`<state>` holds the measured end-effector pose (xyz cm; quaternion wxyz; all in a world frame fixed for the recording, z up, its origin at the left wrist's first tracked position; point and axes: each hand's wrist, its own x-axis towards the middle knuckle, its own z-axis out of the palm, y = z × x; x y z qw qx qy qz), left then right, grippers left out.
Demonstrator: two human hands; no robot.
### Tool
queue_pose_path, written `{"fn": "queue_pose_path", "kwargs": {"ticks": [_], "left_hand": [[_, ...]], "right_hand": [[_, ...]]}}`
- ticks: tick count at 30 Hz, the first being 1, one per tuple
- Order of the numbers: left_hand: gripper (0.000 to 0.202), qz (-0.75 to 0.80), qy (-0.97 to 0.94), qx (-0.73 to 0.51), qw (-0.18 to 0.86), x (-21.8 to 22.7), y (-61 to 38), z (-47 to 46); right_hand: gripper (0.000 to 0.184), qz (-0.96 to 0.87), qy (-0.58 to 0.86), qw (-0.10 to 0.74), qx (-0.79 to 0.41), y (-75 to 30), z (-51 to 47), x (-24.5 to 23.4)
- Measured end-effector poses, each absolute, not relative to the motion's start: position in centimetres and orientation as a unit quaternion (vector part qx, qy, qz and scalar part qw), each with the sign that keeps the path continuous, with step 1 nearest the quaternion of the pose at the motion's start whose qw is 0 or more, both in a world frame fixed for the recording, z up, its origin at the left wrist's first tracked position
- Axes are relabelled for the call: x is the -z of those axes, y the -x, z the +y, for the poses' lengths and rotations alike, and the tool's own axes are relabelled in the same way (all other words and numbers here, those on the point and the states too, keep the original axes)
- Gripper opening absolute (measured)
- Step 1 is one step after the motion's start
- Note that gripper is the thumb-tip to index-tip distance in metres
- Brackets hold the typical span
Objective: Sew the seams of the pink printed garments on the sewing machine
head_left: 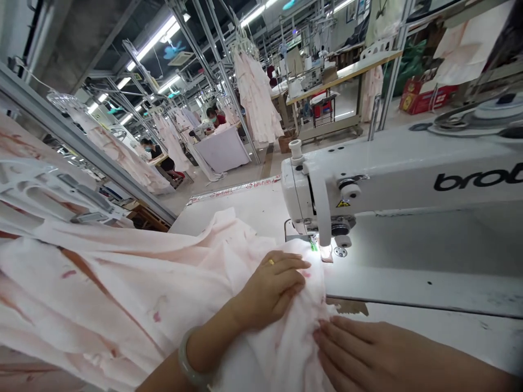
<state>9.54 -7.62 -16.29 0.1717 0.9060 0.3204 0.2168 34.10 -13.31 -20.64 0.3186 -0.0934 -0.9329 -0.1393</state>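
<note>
My left hand [269, 288] lies on pale pink fabric [143, 294] just left of the presser foot [326, 251] of a white sewing machine [408, 174]; its fingers are stretched flat and pressing the cloth, a ring on one finger and a bangle at the wrist. My right hand [368, 348] rests flat with fingers together on the near edge of the same fabric, fingertips touching the cloth in front of the needle. The fabric spreads in a large bunch to the left across the table.
The white machine bed [408, 288] stretches to the right. A rail [81, 141] with hanging pink garments runs along the left. Farther back stand more hanging garments [257, 98], work tables [343, 73] and seated people in masks [212, 117].
</note>
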Motion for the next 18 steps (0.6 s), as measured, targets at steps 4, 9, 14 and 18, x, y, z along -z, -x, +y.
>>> {"fn": "queue_pose_path", "kwargs": {"ticks": [4,9,14,18], "left_hand": [[0.029,0.272,-0.940,-0.117,0.169,16.4,-10.0,-7.2],[0.029,0.266,-0.943,-0.078,0.183,17.2,-10.4,-7.1],[0.027,0.262,-0.940,-0.109,0.188,17.9,-10.3,-7.1],[0.025,0.235,-0.949,-0.115,0.176,18.1,-10.5,-6.9]], "right_hand": [[0.039,-0.925,0.123,0.353,0.070,-35.3,-12.5,19.0],[0.035,-0.942,0.114,0.312,0.042,-35.5,-12.0,19.3],[0.037,-0.949,0.108,0.295,0.026,-35.1,-12.1,20.0],[0.039,-0.941,0.110,0.318,0.027,-35.0,-12.2,20.6]]}}
